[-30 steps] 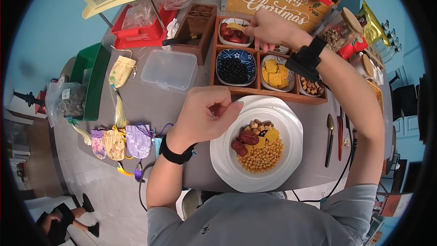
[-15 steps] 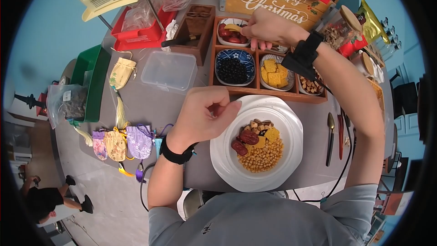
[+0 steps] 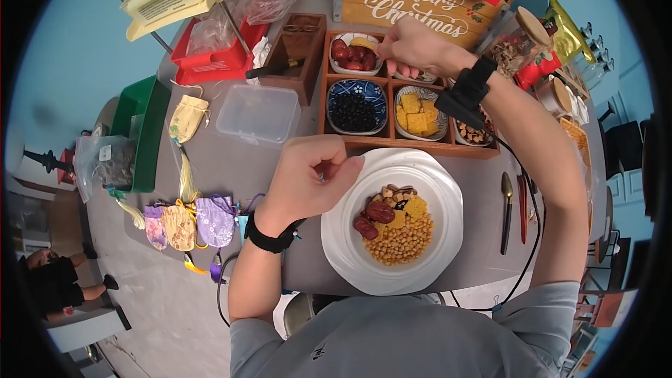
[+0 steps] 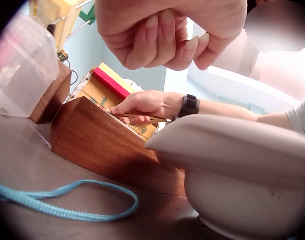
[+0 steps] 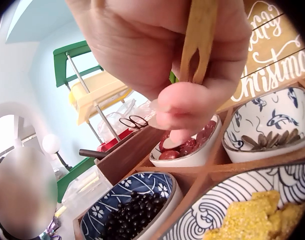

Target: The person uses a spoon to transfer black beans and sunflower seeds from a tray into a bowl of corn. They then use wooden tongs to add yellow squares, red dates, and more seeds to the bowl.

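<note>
My right hand (image 3: 420,47) grips a light wooden utensil (image 5: 198,37) with a slit in its handle. Its broad yellowish end lies over the square bowl of red dates (image 3: 355,60), and my fingers overlap that bowl in the right wrist view. Held beside the left rim of the white plate (image 3: 334,248), my left hand (image 3: 311,175) has loosely curled fingers with nothing in them. On the plate are two dates (image 3: 380,211), a heap of yellow beans (image 3: 399,240), yellow chunks and small brown pieces.
A wooden divided box (image 3: 420,145) holds bowls of black beans (image 3: 352,112), yellow chunks (image 3: 418,115) and brown bits. A clear plastic box (image 3: 255,115), cloth pouches (image 3: 215,220) and a green bin (image 3: 147,140) are at left. A black-handled spoon (image 3: 505,213) lies right.
The head view has shifted slightly. My right hand and the utensil have eased a little toward the far edge of the date bowl, showing more dates. My left hand stays in place; a background person moved.
</note>
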`<state>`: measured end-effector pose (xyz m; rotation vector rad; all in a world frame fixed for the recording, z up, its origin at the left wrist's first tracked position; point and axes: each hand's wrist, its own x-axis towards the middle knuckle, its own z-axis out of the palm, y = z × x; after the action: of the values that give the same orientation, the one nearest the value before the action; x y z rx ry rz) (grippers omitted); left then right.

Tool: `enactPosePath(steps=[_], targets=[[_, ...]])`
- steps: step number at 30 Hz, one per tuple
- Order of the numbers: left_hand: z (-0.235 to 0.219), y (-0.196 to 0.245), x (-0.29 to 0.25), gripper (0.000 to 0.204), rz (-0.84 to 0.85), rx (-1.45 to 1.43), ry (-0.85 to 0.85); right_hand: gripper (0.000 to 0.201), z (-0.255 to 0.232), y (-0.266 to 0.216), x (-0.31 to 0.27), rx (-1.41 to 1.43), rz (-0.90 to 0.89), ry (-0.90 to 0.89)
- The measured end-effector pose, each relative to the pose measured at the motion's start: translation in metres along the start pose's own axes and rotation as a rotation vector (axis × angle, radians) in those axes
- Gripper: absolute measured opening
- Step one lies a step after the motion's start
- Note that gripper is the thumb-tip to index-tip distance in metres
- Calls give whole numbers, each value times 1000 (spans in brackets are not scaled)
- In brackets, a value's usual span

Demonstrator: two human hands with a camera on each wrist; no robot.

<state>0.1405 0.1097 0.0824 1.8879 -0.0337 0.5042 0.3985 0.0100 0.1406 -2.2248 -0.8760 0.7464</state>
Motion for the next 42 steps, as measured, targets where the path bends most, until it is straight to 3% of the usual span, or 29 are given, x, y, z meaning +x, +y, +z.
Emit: enactPosePath(steps=[23,42], targets=[[0,-2,0,33,-1,-13,-6,30,10,-29,-1,-328,-26,-52],[-1,-2,-1,32,-9,-7,-25,22,12,-7,9,-55,3,-35]])
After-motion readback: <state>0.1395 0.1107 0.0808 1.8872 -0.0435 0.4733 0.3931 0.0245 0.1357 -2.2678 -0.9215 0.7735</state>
